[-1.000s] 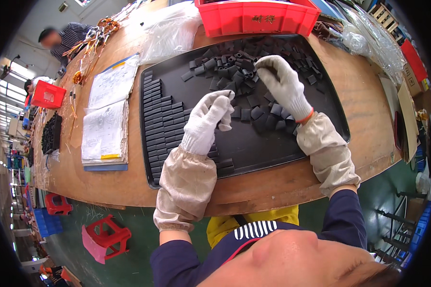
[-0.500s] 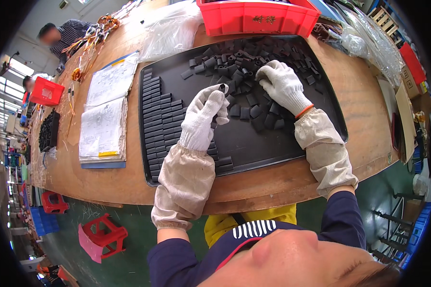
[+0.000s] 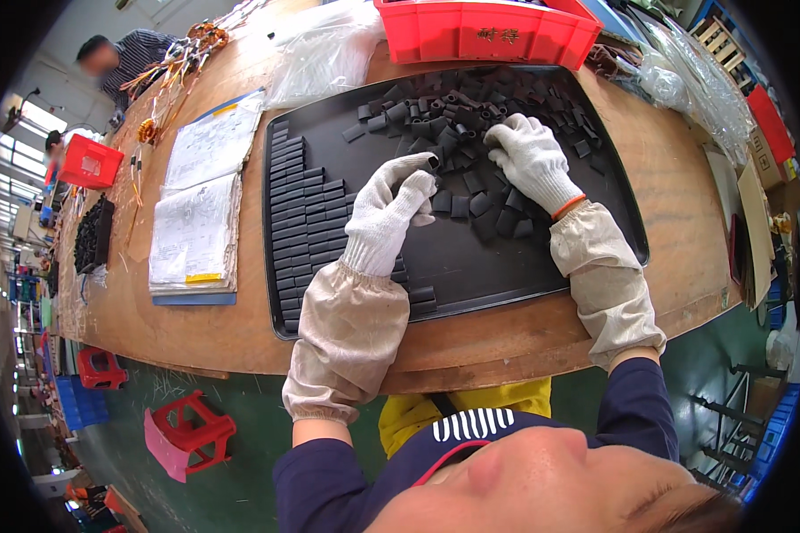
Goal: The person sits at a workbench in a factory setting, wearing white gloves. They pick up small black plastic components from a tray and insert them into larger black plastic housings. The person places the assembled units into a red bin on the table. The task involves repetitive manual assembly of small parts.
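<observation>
Both my hands wear white knit gloves and pale sleeve covers. My left hand (image 3: 391, 200) is closed, pinching a short black tube (image 3: 434, 163) between thumb and fingertips above the middle of a black tray (image 3: 471, 275). My right hand (image 3: 529, 155) hovers over the loose heap of black tube pieces (image 3: 458, 111), its fingers curled together at the heap's near edge. Whatever lies in those fingers, if anything, is hidden. Along the tray's left side, black tubes (image 3: 298, 235) lie in neat side-by-side columns, partly covered by my left forearm.
Beyond the tray stands a red plastic bin (image 3: 493, 35) beside clear plastic bags (image 3: 324, 62). Papers on a blue clipboard (image 3: 196, 222) lie to the left. Farther left are a small black box (image 3: 93, 235) and wire bundles (image 3: 147, 131). Another person (image 3: 133, 62) sits at the far left.
My left hand has shifted slightly up and right, still pinching the tube. My right hand remains over the heap with little change. The whole view has shifted slightly.
</observation>
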Available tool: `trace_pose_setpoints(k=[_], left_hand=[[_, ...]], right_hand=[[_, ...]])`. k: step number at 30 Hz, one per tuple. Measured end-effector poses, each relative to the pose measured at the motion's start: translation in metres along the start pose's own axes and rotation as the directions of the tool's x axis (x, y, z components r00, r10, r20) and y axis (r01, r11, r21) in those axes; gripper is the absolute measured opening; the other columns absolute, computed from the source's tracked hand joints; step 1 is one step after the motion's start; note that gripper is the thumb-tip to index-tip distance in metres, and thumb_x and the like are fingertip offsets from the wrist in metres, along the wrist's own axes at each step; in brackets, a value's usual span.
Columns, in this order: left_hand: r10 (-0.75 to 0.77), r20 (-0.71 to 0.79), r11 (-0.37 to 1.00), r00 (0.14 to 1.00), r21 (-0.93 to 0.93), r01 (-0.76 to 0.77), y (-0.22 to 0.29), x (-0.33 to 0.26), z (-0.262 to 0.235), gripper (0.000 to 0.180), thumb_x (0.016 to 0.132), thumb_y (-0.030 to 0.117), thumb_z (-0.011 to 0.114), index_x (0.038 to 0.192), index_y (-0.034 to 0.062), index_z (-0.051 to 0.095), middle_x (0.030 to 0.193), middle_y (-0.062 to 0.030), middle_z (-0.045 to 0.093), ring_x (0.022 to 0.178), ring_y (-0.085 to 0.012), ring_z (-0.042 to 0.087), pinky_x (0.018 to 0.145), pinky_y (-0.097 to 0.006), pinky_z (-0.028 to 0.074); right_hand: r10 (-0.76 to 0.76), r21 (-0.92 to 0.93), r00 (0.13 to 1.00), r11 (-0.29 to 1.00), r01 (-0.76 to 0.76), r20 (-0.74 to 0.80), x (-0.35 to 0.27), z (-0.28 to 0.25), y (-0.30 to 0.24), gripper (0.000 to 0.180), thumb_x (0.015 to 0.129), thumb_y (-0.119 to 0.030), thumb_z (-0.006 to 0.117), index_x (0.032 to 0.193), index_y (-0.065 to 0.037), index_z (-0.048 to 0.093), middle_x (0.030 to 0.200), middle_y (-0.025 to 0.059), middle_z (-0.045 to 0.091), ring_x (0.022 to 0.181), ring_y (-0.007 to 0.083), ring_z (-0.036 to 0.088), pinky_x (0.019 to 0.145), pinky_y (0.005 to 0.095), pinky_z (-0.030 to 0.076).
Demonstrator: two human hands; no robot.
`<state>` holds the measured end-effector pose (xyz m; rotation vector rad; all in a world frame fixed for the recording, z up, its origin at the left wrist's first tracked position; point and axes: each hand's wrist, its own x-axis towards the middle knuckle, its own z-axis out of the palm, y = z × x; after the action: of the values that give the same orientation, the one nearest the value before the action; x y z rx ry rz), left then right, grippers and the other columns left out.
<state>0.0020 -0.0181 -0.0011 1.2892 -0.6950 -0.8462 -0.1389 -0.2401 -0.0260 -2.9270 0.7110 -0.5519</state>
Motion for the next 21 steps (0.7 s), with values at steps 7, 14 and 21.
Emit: trace_pose_setpoints(k=[7,14,21], left_hand=[[0.005,-0.076,0.967,0.997,0.254,0.015,-0.004,-0.001,-0.001,0.032,0.099,0.026,0.069,0.127,0.0087,0.067,0.097,0.0025,0.065,0.079,-0.0035,0.057,0.071,-0.023,0.055],[-0.028,0.001,0.976,1.000,0.218,0.027,-0.003,0.000,-0.001,0.035,0.099,0.027,0.069,0.128,0.0078,0.066,0.102,-0.0003,0.068,0.085,-0.0054,0.061,0.072,-0.024,0.056],[-0.118,0.057,0.989,0.991,0.100,0.112,-0.002,0.000,-0.004,0.043,0.099,0.033,0.070,0.130,0.0041,0.064,0.104,-0.0021,0.068,0.084,-0.0063,0.062,0.071,-0.024,0.056]], right_hand=[[0.056,0.907,0.998,0.420,-0.041,0.019,-0.008,-0.008,-0.043,0.024,0.094,0.003,0.066,0.117,-0.004,0.066,0.108,0.0012,0.069,0.104,0.0077,0.064,0.089,0.0257,0.054],[-0.050,0.895,0.994,0.434,0.106,-0.093,-0.018,-0.009,-0.060,0.026,0.093,0.003,0.067,0.118,-0.005,0.069,0.113,0.0049,0.069,0.101,0.0109,0.066,0.085,0.0269,0.055],[-0.006,0.902,0.997,0.425,0.068,-0.073,-0.022,-0.008,-0.062,0.019,0.088,0.000,0.072,0.106,-0.003,0.070,0.109,0.0077,0.069,0.099,0.0161,0.067,0.084,0.0293,0.054]])
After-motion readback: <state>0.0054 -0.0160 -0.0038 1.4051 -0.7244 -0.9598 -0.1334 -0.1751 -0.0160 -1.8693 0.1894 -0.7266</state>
